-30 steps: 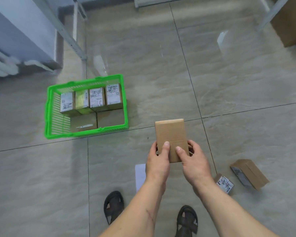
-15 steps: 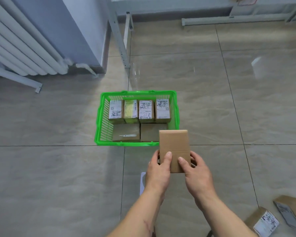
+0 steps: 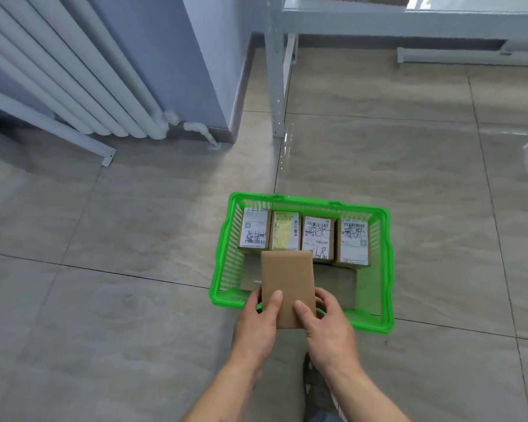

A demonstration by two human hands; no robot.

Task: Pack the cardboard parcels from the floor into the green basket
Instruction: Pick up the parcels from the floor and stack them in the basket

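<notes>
A plain brown cardboard parcel (image 3: 287,281) hangs over the near left part of the green basket (image 3: 384,269). My left hand (image 3: 256,327) grips its lower left edge, thumb on top. My right hand (image 3: 326,327) grips its lower right edge the same way. Inside the basket, several labelled parcels (image 3: 317,239) stand in a row along the far wall. Flat brown parcels (image 3: 342,287) lie on the basket floor in front of them, partly hidden by the held parcel.
The basket sits on a beige tiled floor (image 3: 134,300). A white radiator (image 3: 58,71) lines the wall at the far left. A grey metal shelf leg (image 3: 276,86) stands just behind the basket. My sandalled foot (image 3: 314,388) shows below my hands.
The basket has come from the left of the view to directly ahead, and the held parcel now hangs over its near edge. The loose parcels on the floor at the right have left the view.
</notes>
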